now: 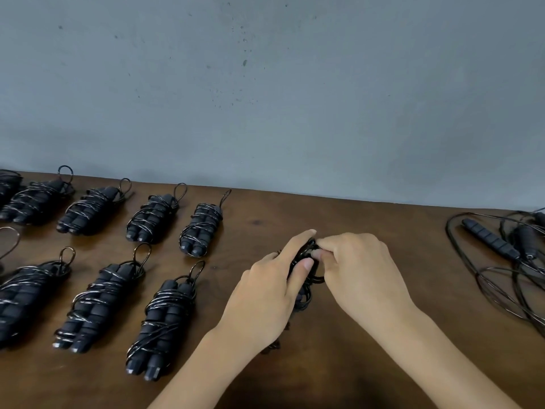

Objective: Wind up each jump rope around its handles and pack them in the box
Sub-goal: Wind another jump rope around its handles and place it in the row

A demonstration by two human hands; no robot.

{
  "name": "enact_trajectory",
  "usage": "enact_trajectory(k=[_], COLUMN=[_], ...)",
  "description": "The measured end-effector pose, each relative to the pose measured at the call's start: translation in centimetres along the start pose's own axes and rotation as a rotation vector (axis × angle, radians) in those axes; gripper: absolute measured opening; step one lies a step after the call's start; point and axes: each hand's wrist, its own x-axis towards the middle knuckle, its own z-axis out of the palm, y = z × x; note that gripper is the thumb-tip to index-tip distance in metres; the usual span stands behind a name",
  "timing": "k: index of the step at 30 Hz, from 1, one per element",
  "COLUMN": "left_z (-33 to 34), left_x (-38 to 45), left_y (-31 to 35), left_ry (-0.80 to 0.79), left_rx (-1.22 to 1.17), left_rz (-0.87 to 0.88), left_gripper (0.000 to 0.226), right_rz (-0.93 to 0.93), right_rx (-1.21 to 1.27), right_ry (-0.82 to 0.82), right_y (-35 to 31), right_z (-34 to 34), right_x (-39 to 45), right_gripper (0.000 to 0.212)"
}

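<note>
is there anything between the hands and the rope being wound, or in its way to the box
Nothing sits between them: the left hand and right hand already grip the rope bundle. No box shows in this view, so the way to it cannot be judged.

Nothing here can be read: no lettering, label, brand mark, number or sign shows on anything in view. The black foam-handled jump ropes wound in bundles [160, 326], the loose black jump ropes lying uncoiled [498, 246], the dark brown wooden table [368, 225] and the plain grey-blue painted wall [265, 98] all carry no writing that I can make out. The wall's dark specks are only marks, not characters.
</note>
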Motion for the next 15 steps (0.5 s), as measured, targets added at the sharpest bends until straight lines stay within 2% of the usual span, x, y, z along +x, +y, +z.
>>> enact_trajectory(k=[5,8,10,11,15], left_z=[0.2,-0.1,-0.6,-0.8,-1.5], left_x=[-0.1,-0.5,-0.5,-0.4,-0.2], left_y=[-0.3,-0.7,-1.2,-1.5,-1.6], left_ry=[-0.032,-0.014,0.008,0.014,-0.039], left_rx=[-0.049,-0.206,-0.31,-0.333,-0.421], left_rz=[0.023,-0.011,-0.08,-0.121,-0.185], left_gripper=[0.047,0.054,0.058,0.057,0.043], right_rz=[-0.098,-0.153,-0.142,-0.124,-0.139], right_rx=[-0.106,0.116,0.336,0.456,0.672], right_ry=[-0.047,0.042,0.045,-0.006,-0.286], right_y=[0.0,0.9,1.5,1.6,2.9], right_z=[0.2,0.8,0.7,0.5,0.9], right_x=[0.5,0.8,0.8,0.7,0.8], right_gripper=[0.038,0.036,0.023,0.016,0.037])
